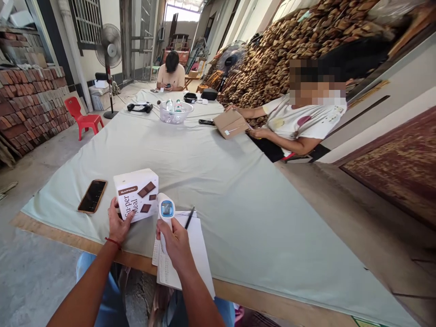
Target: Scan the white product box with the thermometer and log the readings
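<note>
My left hand (119, 222) is closed around the lower left of a white printed box (138, 195), which stands upright at the table's near side. The box shows brown chocolate pieces and the words "Su-per Meal". In my right hand (175, 240) is a white infrared thermometer (166, 211) with a lit blue screen facing me, close to the box's right side. Under that hand lie sheets of paper (195, 245), some with handwriting, overhanging the table edge. A black pen (190, 218) rests on them. To the left of the box lies a phone (92, 196) with a dark screen.
The table wears a pale green cloth (255, 218). Farther back stand a clear plastic basin (175, 113) with bottles and a black device (139, 107). At right a person holds a cardboard piece (231, 123); another person (170, 75) sits at the far end. A red chair (82, 116) stands left.
</note>
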A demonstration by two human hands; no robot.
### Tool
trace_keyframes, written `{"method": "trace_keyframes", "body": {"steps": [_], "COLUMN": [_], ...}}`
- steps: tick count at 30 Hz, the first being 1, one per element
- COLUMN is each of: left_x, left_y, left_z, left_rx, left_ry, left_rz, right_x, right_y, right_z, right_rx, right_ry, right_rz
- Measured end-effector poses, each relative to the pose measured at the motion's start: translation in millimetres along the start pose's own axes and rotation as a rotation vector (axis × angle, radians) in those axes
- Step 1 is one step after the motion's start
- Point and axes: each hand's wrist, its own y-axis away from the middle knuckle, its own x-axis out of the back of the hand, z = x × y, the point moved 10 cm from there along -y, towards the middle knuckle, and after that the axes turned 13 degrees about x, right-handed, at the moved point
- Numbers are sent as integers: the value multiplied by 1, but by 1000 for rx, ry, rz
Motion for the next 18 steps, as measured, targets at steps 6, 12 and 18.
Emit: {"method": "trace_keyframes", "body": {"steps": [6, 12, 18], "left_x": [21, 37, 5], "left_y": [-5, -7, 35], "left_z": [14, 9, 38], "left_rx": [-47, 12, -205], "left_ry": [-139, -198, -233], "left_rz": [237, 394, 169], "right_x": [58, 147, 211], "right_y": [12, 15, 12], "right_z": [1, 38, 89], "right_rx": [-28, 38, -94], "right_ry": [126, 595, 1191], "right_rz": [137, 266, 118]}}
